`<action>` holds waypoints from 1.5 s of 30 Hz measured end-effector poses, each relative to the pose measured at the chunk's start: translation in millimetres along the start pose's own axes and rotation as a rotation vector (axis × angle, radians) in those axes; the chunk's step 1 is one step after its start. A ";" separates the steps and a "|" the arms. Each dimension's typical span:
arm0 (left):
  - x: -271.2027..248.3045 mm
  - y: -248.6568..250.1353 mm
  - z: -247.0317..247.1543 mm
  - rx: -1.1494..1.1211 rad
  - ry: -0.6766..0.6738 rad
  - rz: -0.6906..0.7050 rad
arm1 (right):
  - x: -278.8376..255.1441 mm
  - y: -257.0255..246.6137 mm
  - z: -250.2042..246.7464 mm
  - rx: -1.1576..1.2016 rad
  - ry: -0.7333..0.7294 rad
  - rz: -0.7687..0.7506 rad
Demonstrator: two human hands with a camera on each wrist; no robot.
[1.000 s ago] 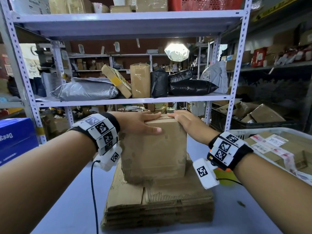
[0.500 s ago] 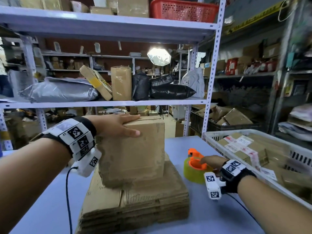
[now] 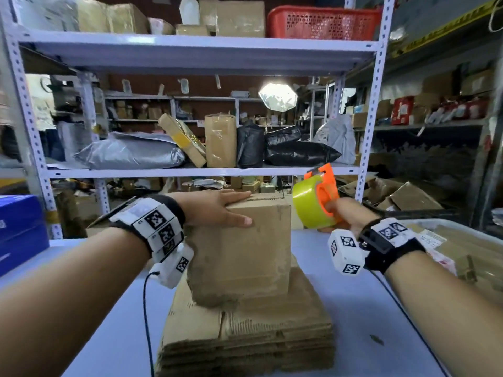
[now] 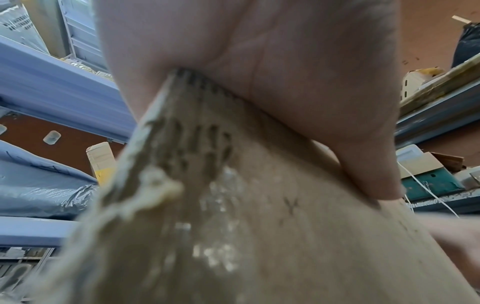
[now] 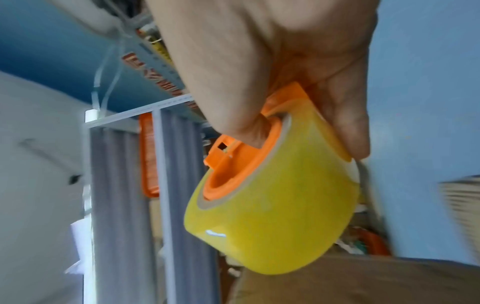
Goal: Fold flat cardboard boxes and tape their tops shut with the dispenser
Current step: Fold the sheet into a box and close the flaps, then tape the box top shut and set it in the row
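The counter (image 3: 95, 308) fills the lower part of the frame, and at its centre lies the stack (image 3: 245, 336) of flat boxes. On the stack stands the folded box (image 3: 245, 254), upright, its top flaps closed and no tape visible on them yet.

The left hand (image 3: 217, 210) is in the same place as a second ago: it lies flat on the box top with straight fingers, the thumb down on the front face, pressing the flaps.

The change is on the right. One second ago the right hand (image 3: 351, 216) was also pressing the box top; half a second ago it was low on the counter, at the dispenser (image 3: 318, 200). Now it is lifted to the centre right of the frame, just beside the upper right edge of the box, and it grips the dispenser firmly. In the right wrist view, fingers go through the orange core and the thumb lies on the yellow roll (image 5: 272, 205).

So, in my judgement, the folding is finished and taping is the next step. The left hand alone must keep the flaps shut meanwhile.
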State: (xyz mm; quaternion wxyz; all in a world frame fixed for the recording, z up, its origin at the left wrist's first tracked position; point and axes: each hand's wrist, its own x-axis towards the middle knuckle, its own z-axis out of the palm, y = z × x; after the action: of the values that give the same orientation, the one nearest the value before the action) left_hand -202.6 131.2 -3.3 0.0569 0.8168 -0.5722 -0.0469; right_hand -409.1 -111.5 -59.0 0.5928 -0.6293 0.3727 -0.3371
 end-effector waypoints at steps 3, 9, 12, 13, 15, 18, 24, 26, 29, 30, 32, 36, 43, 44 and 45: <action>-2.8 -0.5 -0.5 0.015 -0.007 -0.011 | -10.8 -56.0 6.8 0.014 0.058 -0.252; -8.8 -1.6 1.6 0.002 0.009 0.001 | -37.8 -117.2 46.5 -0.569 0.160 -0.894; -9.6 -3.4 0.5 -0.001 0.006 0.006 | -38.9 -117.4 69.9 -0.818 0.187 -1.046; -9.4 -3.3 0.6 0.001 0.007 0.006 | -36.4 -115.1 77.3 -0.898 0.155 -1.039; -7.6 -2.5 1.5 0.023 0.004 0.002 | -32.9 -111.8 89.5 -1.009 0.063 -1.003; -5.7 -3.3 2.0 0.050 0.009 -0.001 | -33.2 -118.3 95.4 -1.032 -0.058 -0.975; -3.8 -6.8 -1.4 -0.089 -0.015 0.010 | -32.4 -119.3 92.6 -1.028 -0.113 -0.935; -4.8 -11.2 -9.4 -0.334 0.022 0.026 | -31.2 -118.7 91.5 -1.015 -0.115 -0.920; -3.5 -18.9 -21.5 -0.806 0.280 0.019 | -30.0 -118.1 88.7 -0.965 -0.129 -0.913; -1.2 -21.9 -24.2 -0.935 0.370 -0.020 | -30.0 -117.9 88.0 -0.952 -0.134 -0.911; -0.6 -23.1 -29.0 -1.141 0.415 -0.111 | -30.6 -117.4 87.3 -0.943 -0.134 -0.913; -4.0 -14.1 -37.6 -1.381 0.221 -0.183 | -32.6 -117.2 86.6 -0.946 -0.132 -0.911; -3.9 -7.1 -46.5 -1.549 0.181 -0.213 | -32.9 -115.7 85.3 -0.962 -0.111 -0.916; -4.5 -8.6 -46.6 -1.569 0.176 -0.213 | -32.8 -115.6 85.3 -0.966 -0.107 -0.913; -5.1 -9.9 -46.6 -1.590 0.173 -0.215 | -33.0 -115.5 85.4 -0.972 -0.104 -0.910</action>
State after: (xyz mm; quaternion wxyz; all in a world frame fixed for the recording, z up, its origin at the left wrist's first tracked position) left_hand -188.5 141.1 41.4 0.6601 0.5834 -0.2795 -0.3819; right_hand -343.4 -38.4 50.8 0.0577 -0.9348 0.1505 -0.3165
